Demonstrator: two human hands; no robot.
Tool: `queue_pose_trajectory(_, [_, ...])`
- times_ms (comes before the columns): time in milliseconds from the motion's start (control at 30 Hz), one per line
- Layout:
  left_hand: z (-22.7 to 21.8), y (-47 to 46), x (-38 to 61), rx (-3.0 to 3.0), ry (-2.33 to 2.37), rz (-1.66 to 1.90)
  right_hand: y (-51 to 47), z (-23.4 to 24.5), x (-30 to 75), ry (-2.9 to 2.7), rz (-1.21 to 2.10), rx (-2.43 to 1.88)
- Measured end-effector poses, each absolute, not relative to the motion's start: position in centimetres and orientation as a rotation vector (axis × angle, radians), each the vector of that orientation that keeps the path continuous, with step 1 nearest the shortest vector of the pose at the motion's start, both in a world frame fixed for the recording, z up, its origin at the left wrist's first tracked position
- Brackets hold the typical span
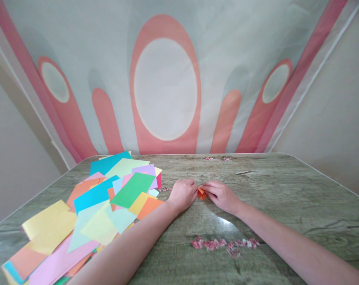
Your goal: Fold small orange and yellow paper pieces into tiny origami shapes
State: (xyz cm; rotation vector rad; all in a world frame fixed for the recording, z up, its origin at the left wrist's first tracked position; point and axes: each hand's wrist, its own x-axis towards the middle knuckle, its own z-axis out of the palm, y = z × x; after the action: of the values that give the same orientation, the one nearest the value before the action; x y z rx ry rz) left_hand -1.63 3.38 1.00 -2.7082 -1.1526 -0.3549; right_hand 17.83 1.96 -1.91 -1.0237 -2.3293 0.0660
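Observation:
A small folded orange paper piece [201, 193] lies on the wood-grain table [286, 206], pinched between both hands. My left hand [184, 194] is curled, its fingertips closed on the paper's left side. My right hand [222, 195] presses and pinches the paper's right side with closed fingers. Most of the paper is hidden under the fingers.
A loose heap of several coloured paper sheets [87, 209] covers the table's left part. Small pink floral prints [224, 242] mark the tabletop near me. A pink and grey patterned cloth [164, 87] hangs behind the far edge.

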Motion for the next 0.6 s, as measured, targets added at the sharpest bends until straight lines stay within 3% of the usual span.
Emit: queue_pose_trajectory(600, [0.99, 3.44, -2.01, -2.851, -1.264, -0.481, 1.88, -1.81, 17.88, -2.321, 0.071, -1.049])
